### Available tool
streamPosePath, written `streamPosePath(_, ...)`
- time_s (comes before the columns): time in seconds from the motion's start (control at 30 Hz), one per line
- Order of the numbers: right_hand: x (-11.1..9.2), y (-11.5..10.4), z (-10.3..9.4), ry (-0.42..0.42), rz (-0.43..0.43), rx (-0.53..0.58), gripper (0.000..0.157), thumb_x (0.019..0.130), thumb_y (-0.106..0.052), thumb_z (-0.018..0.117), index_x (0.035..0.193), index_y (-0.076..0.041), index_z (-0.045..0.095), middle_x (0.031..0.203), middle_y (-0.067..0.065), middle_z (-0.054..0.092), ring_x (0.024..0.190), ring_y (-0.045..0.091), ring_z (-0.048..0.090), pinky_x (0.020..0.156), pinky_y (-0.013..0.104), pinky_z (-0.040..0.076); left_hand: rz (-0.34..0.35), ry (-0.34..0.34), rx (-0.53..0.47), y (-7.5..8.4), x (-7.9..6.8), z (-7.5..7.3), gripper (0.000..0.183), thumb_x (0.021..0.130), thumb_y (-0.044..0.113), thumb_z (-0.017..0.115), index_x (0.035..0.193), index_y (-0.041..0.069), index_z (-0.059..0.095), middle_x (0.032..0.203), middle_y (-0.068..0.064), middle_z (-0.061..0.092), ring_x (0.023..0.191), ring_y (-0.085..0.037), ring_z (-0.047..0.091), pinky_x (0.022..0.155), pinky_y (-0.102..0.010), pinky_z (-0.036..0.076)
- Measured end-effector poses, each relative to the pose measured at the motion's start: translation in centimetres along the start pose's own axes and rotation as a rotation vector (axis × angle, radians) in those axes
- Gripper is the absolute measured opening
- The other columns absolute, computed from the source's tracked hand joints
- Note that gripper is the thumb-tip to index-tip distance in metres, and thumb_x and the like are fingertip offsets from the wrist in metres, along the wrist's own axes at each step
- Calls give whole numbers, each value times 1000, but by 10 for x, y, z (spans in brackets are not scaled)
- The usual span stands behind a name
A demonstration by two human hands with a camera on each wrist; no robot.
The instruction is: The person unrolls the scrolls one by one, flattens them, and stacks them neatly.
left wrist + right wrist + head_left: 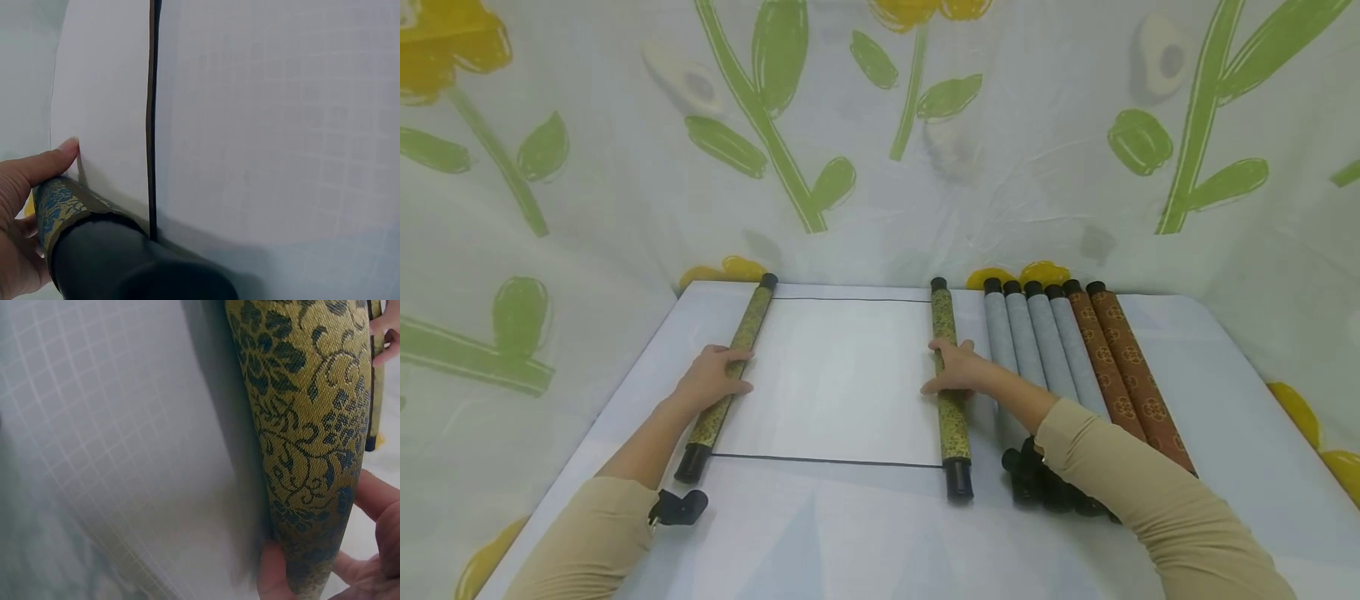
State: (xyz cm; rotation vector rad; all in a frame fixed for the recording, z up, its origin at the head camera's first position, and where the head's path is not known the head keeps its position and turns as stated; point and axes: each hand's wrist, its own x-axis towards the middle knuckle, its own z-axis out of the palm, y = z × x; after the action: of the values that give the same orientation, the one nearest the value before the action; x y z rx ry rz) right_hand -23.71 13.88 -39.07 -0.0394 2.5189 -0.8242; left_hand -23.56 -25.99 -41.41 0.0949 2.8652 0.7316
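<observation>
A hanging scroll lies partly unrolled on the table, its white sheet [838, 383] spread between two rolls in gold-green patterned brocade with black end knobs. My left hand [709, 379] grips the left roll [751, 321] near its middle, the thumb on the sheet side. Around the right roll [953, 429] my right hand [961, 369] has its thumb and fingers, also about midway along. Close up in the right wrist view, the brocade [306, 425] shows dark blue flowers and vines. A black end knob [100, 256] fills the lower part of the left wrist view.
Several rolled scrolls lie side by side to the right, grey ones [1037, 333] and brown flowered ones [1138, 367]; my right forearm crosses over them. The white table [865, 533] meets a curtain [1022, 192] printed with leaves and flowers at the back.
</observation>
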Motion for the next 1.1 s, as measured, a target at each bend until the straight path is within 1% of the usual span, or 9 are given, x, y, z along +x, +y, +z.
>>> streamPosePath(0.07,-1,1,0,8,-10,-9,83,77,-26,78,143,-14,30,132,33,26,83,31,56,54,32,53,-3,4,-9,0,0,-1,57,84,18,70,135,3,49,135,-34,33,123,-52,36,95,-59,38)
streamPosePath(0.2,-1,2,0,26,-20,-15,83,74,-20,80,142,-13,32,129,33,28,80,31,56,53,31,52,9,14,-25,1,0,-2,54,84,12,67,134,0,50,134,-35,34,123,-52,36,98,-59,37)
streamPosePath(0.33,-2,1,-1,34,-30,-13,84,73,-16,81,142,-11,33,129,32,30,86,31,54,59,31,52,37,34,-24,0,0,-4,52,82,5,63,132,-2,51,132,-37,35,122,-54,36,99,-61,35)
streamPosePath(0.47,-2,0,0,22,-43,0,83,73,-14,79,142,-10,32,131,32,28,91,31,51,63,32,51,28,39,-15,-2,1,-6,53,80,1,59,132,-3,51,133,-37,35,123,-54,35,98,-61,35)
streamPosePath(0.6,-2,-1,1,6,-38,5,82,74,-12,75,143,-11,31,133,33,27,90,31,51,62,32,51,21,34,-7,-5,1,-7,53,81,2,58,132,-3,50,134,-37,34,124,-55,34,99,-61,34)
streamPosePath(0.83,-2,-1,-2,-24,12,31,79,77,-10,71,145,-12,30,140,32,20,93,32,51,60,35,53,61,58,7,-8,2,-7,51,79,0,56,130,-5,51,131,-40,37,122,-57,35,99,-62,33)
streamPosePath(0.93,-4,-2,-4,-34,13,35,78,76,-9,70,144,-11,30,139,32,20,93,32,50,59,34,53,67,59,13,-9,1,-7,52,79,0,56,131,-5,50,130,-42,36,121,-58,35,99,-63,32)
streamPosePath(1.1,-3,2,-4,-38,16,46,75,78,-12,68,144,-13,32,139,30,23,98,32,48,63,33,53,40,44,19,-12,0,-7,52,82,1,55,133,-4,49,131,-42,34,122,-58,33,99,-63,32)
